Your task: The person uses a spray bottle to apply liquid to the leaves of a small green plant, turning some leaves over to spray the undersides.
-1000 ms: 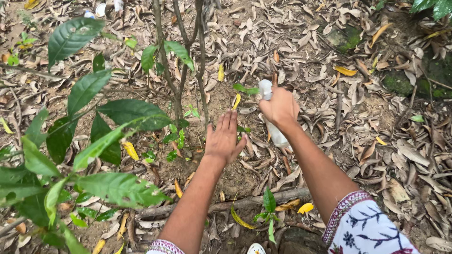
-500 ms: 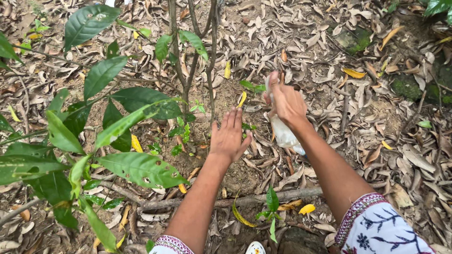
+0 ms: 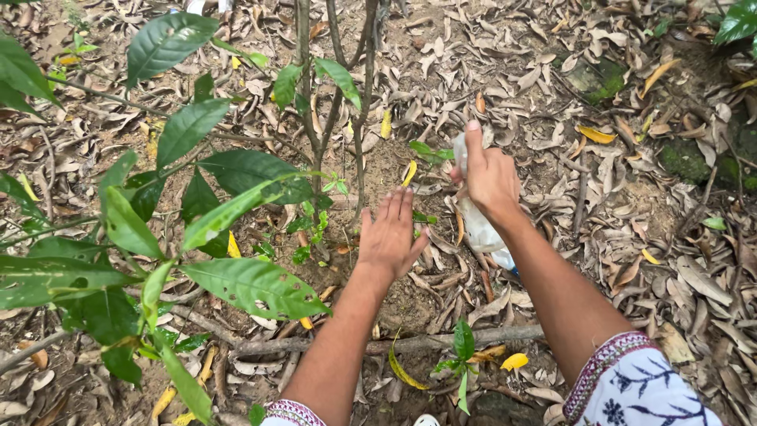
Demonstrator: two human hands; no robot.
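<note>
Dry brown leaves carpet bare soil under a thin-stemmed sapling, and that ground fills the whole view. At its centre the right hand is clenched round a white plastic bottle, forefinger raised along its top, the bottle tilted above the litter. Just beside it the left hand hovers flat, fingers spread, grasping nothing, near the sapling's base. Much of the bottle hides behind the wrist; its lower end is hard to make out. Patterned sleeves are cut off below.
</note>
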